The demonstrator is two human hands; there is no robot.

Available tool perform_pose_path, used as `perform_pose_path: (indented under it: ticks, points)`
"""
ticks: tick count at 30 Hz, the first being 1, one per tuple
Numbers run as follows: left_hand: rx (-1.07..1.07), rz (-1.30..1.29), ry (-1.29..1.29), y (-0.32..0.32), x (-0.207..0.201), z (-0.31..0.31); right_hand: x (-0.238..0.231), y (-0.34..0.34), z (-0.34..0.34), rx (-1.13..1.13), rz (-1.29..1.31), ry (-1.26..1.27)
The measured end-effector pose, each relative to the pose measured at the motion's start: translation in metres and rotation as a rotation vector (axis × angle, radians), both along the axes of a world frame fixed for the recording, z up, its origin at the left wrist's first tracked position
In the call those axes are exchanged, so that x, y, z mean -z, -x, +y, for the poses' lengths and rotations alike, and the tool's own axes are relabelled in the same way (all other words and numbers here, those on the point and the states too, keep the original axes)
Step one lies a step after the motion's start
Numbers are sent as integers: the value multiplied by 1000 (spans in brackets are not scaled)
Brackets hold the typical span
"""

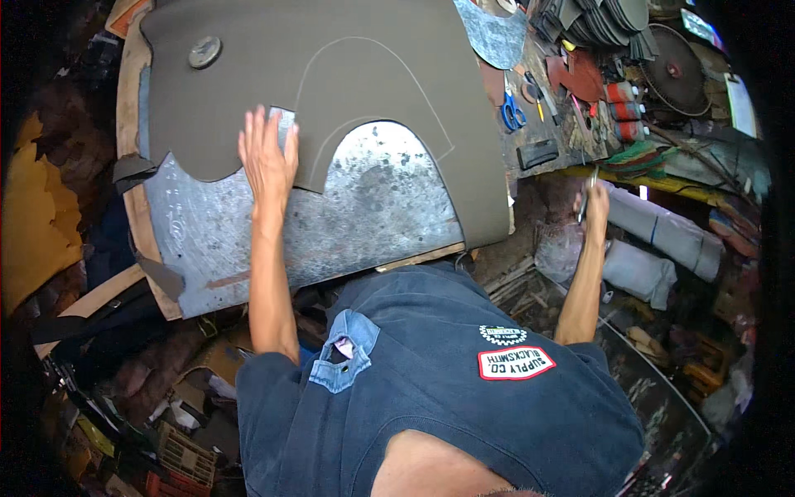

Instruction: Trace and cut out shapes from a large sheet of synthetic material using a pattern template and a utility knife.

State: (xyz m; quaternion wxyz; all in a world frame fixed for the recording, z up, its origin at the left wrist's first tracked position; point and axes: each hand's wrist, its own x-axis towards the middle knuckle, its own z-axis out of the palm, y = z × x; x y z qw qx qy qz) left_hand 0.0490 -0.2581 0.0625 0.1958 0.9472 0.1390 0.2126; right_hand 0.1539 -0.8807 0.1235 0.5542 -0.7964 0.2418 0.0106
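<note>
My left hand (268, 157) lies flat with fingers stretched out on a dark grey-brown sheet (248, 74), beside a small notch where bare metal shows. To its right, a pale curved outline is drawn on the sheet. Curved pieces have been cut from the near edge, baring a spotted metal plate (373, 207) underneath. Off to the right, beyond the sheet's edge, my right hand (595, 205) is closed around a slim silvery pen-like tool (593, 178). Its exact kind is too small to tell.
A round tin (204, 53) rests on the sheet at the far left. On the bench at right are blue-handled scissors (513, 112), a dark block (538, 154), red-and-clear bottles (623, 111) and stacked dark cut pieces (592, 25). Wrapped white rolls (662, 236) lie below.
</note>
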Motion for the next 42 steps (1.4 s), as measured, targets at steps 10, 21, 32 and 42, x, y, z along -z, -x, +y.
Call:
perform_pose_path:
  ticks: [10, 21, 32, 42]
  points:
    - [-141, 173, -115, -63, 53, -10, -20, -166, 365, -1699, -569, 422]
    - [-196, 266, -9, -60, 42, -7, 36, -173, 565, -2495, -789, 296]
    - [-185, 283, -93, -60, 46, -6, 42, -173, 575, -2569, -784, 322]
    - [-167, 314, -94, -61, 43, -7, 44, -185, 577, -2560, -773, 416]
